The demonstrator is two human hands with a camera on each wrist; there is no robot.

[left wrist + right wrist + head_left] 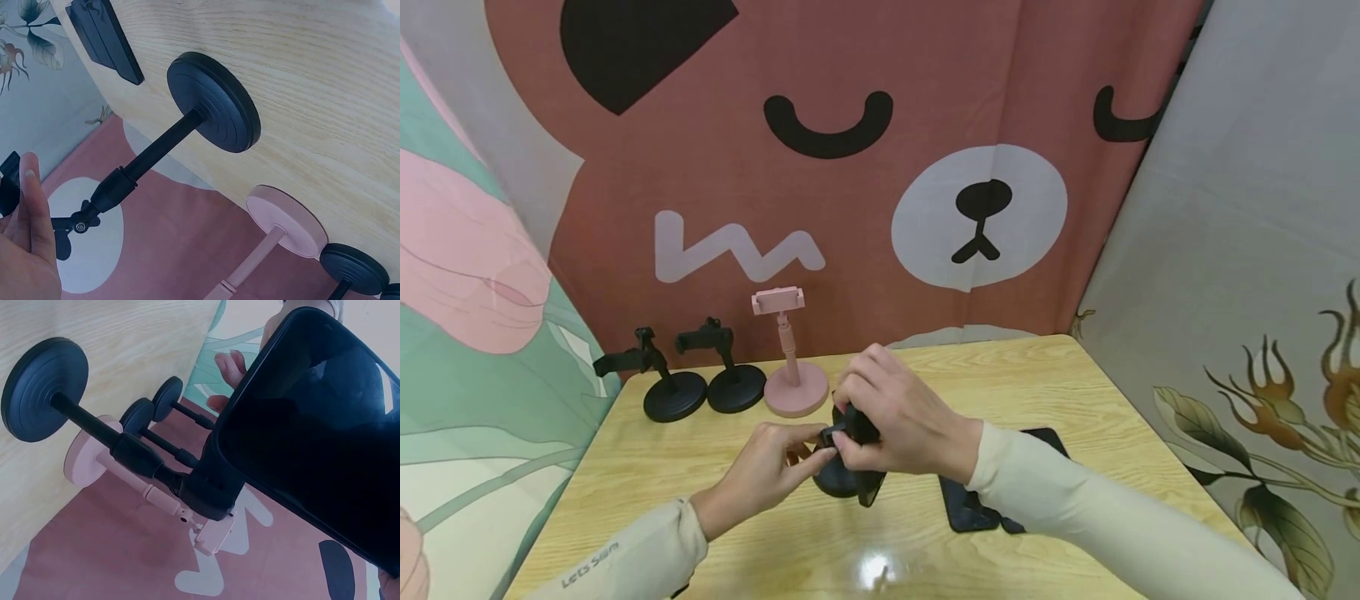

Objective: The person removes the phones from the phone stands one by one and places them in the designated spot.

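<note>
My right hand (902,417) grips a dark smartphone (312,437) along its edge, at the clamp of a black phone stand. The phone is tilted, and its screen fills much of the right wrist view. My left hand (763,471) pinches the clamp part of the stand with thumb and forefinger. The stand's round base (212,103) rests on the table, its pole (164,144) rising to a jointed head (84,219). In the right wrist view the clamp (212,487) sits against the phone's near edge; its grip on the phone is partly hidden.
To the left at the back stand a pink phone stand (796,387) and two black phone stands (736,387) (674,396). Dark phones (966,504) lie on the wooden table (760,550) partly under my right forearm. Printed cloths (850,192) hang behind and beside the table.
</note>
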